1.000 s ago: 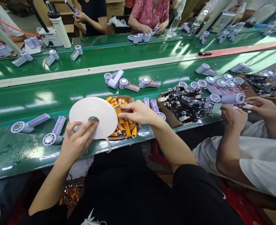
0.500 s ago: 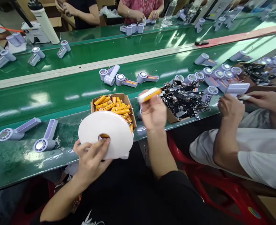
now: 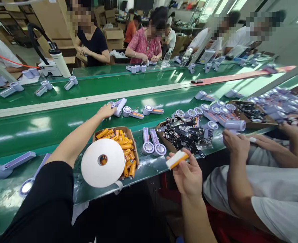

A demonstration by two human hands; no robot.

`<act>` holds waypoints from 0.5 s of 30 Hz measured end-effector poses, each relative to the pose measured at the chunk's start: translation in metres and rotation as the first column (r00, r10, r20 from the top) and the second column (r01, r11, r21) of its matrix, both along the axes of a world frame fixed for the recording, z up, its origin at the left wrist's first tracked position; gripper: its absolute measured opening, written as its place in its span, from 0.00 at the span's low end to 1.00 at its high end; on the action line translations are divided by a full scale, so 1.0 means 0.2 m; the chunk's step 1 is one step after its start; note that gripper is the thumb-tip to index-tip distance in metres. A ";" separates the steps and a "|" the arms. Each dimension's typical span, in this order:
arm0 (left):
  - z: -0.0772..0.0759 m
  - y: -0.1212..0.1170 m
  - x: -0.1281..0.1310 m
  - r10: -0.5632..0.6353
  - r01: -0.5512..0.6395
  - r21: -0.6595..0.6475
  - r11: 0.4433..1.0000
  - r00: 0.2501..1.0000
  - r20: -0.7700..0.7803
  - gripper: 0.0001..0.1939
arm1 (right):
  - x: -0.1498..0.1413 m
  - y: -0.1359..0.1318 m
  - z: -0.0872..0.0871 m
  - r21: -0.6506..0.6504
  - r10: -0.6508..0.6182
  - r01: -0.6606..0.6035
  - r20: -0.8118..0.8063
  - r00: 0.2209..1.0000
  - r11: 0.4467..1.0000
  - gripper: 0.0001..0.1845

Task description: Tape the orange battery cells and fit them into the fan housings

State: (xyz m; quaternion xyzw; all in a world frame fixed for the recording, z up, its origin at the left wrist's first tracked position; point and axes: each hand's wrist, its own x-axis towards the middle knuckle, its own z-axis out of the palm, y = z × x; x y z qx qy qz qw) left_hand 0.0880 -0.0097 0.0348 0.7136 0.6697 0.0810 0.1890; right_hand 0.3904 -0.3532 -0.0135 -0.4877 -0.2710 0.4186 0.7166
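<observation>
My left hand [image 3: 106, 112] reaches across to the belt, its fingers curled at the round end of a light purple handheld fan housing [image 3: 120, 105]; the fingertips are partly hidden. In my right hand [image 3: 188, 173], thumb and fingers pinch an orange battery [image 3: 178, 163] with a white strip along its side. It is held above the bench's front edge. A large roll of white tape [image 3: 90, 163] leans on a cardboard box [image 3: 137, 148] of orange batteries [image 3: 126, 141]. Two open fan housings [image 3: 154, 141] lie to the right of that box.
A box of black circuit boards [image 3: 184, 135] stands right of centre, with several fan housings behind it. Close on my right, a co-worker's hands [image 3: 236, 141] hold a fan housing [image 3: 235, 125]. More housings lie on the green belt [image 3: 45, 123]. Other people sit across the line.
My left hand has let go of the tape roll and reached forward to the fan housing on the belt. The tape roll now rests against the battery box. My right hand has drawn back with the battery.
</observation>
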 end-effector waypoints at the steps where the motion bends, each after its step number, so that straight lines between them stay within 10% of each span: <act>1: -0.04 0.06 0.03 0.009 -0.009 -0.014 1.000 1.000 0.010 0.34 | 0.04 -0.03 -0.02 -0.012 -0.018 0.018 0.001 1.000 1.000 0.24; 8: -0.26 0.07 0.03 -0.136 0.136 0.014 0.991 0.985 0.109 0.38 | 0.07 0.00 -0.09 -0.092 0.118 -0.115 0.030 0.993 0.989 0.22; 15: -0.24 -0.04 0.02 -0.432 0.423 0.143 0.895 0.901 0.043 0.35 | -0.20 0.29 0.06 0.015 0.355 -0.361 0.147 0.923 0.932 0.26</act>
